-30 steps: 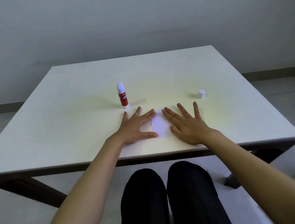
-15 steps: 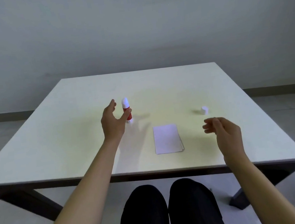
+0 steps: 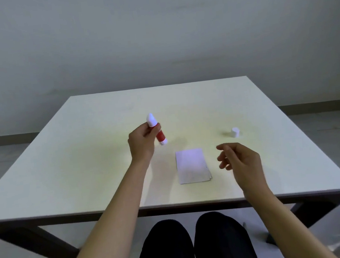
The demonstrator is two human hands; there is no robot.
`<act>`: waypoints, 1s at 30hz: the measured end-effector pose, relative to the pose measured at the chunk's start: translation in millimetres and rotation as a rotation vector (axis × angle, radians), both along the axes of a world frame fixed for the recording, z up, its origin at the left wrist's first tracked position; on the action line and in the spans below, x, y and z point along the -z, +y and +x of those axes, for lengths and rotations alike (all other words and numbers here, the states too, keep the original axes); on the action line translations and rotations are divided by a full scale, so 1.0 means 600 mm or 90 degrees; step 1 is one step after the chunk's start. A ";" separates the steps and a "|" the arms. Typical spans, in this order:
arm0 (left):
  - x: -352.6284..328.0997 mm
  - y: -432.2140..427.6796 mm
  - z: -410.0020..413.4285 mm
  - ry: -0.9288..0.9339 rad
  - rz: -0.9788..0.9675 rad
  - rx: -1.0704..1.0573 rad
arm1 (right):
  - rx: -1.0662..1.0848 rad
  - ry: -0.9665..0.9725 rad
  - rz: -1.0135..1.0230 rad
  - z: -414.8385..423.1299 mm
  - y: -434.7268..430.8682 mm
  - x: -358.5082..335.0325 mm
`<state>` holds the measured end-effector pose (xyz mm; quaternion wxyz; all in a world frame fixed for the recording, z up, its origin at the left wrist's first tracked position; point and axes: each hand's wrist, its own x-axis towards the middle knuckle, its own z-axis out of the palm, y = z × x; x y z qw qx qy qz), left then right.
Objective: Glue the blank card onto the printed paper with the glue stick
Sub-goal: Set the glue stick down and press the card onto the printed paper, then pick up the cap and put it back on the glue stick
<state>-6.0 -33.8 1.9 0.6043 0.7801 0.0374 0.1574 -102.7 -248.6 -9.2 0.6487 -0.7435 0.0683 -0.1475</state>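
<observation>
My left hand [image 3: 142, 141] grips a red glue stick [image 3: 161, 137] with its white glue tip bare, lifted off the table and tilted to the upper left. A blank white card [image 3: 191, 164] lies flat near the table's front middle, on top of another sheet whose edges peek out at its lower right. Right of the card my right hand [image 3: 241, 160] hovers above the table with loosely curled fingers, holding nothing. The glue stick's white cap [image 3: 235, 132] stands on the table, beyond my right hand.
The white table [image 3: 83, 160] has its front edge just above my knees. A grey wall rises behind its far edge, and the floor shows on both sides.
Both hands left the card. My left hand closed on the glue stick and lifted it, tilted. My right hand drew to the right and hovers.
</observation>
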 end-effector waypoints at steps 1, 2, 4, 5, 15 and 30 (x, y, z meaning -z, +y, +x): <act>-0.009 -0.007 -0.004 0.007 -0.048 0.046 | -0.030 0.005 0.003 0.004 0.013 -0.006; -0.018 -0.014 -0.009 0.015 -0.097 0.097 | -0.065 0.021 0.015 0.010 0.026 -0.012; -0.033 -0.027 -0.018 0.015 -0.174 0.194 | -0.142 0.110 0.100 0.025 0.052 -0.026; -0.039 -0.032 -0.022 0.011 -0.205 0.230 | -0.185 0.179 0.178 0.032 0.063 -0.036; -0.056 -0.041 -0.037 0.004 -0.250 0.257 | -0.218 0.090 0.374 0.054 0.098 -0.037; -0.069 -0.051 -0.062 -0.003 -0.251 0.238 | -0.240 0.134 0.452 0.050 0.087 -0.047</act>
